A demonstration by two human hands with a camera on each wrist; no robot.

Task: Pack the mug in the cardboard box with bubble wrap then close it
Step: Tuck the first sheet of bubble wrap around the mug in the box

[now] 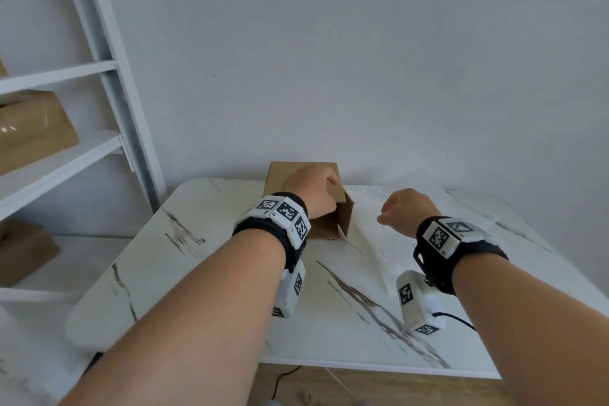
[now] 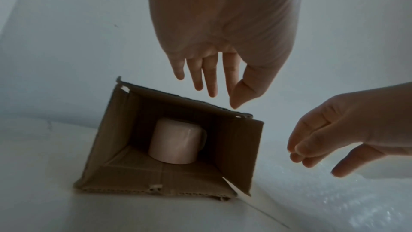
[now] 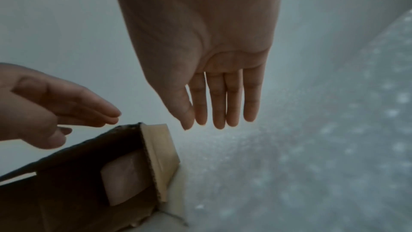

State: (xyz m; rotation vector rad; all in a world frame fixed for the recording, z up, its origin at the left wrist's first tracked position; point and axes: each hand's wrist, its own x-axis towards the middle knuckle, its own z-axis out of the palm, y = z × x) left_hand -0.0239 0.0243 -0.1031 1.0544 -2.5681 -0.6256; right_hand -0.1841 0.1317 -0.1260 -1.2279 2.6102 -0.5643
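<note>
On the white marble-veined counter, the left hand hovers over the open cardboard box, fingers straight and released, holding nothing. The right hand hangs beside the box, fingers relaxed and empty. Only the wrist views show the pale pink ceramic mug lying inside the corrugated box. Bubble wrap is spread to its right. No writing is legible.
</note>
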